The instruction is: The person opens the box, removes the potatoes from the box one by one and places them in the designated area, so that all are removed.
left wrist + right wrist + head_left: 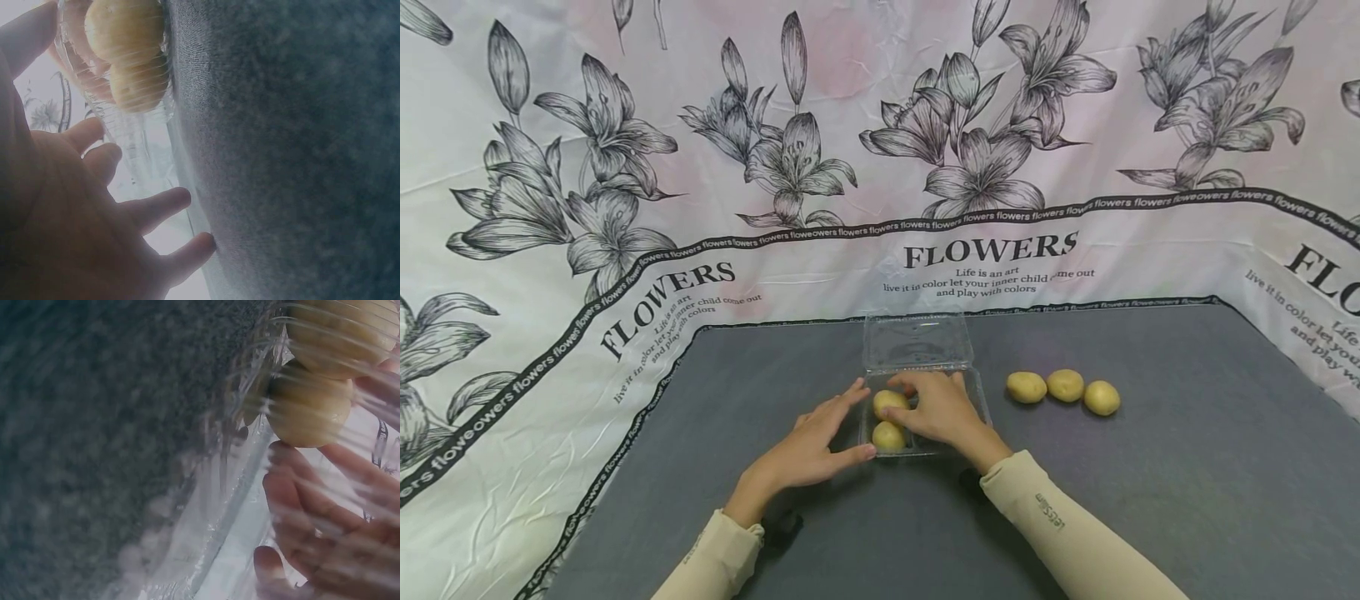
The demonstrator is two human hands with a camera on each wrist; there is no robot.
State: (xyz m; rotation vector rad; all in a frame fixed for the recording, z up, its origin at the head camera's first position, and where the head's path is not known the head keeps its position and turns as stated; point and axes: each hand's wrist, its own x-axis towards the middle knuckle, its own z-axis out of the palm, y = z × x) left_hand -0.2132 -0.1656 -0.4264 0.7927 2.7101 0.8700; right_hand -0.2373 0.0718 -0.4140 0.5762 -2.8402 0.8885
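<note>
A clear plastic clamshell container (925,448) lies with its lid (917,343) tipped back behind it. Two yellow potatoes sit along its left side: the nearer potato (888,437) at the front and the farther potato (887,403) right behind, almost touching. My right hand (942,408) reaches into the container and pinches the farther potato between thumb and fingers. In the right wrist view, the ribbed clear wall partly blurs those fingers (284,494). Along the container's left wall, my left hand (812,446) is spread with straight fingers, its thumb by the front left corner, holding nothing.
Three more potatoes lie in a loose row right of the container: a left one (1026,387), a middle one (1065,385) and a right one (1102,398). The grey tabletop (1187,483) meets a flower-printed cloth (820,275) at the back and sides.
</note>
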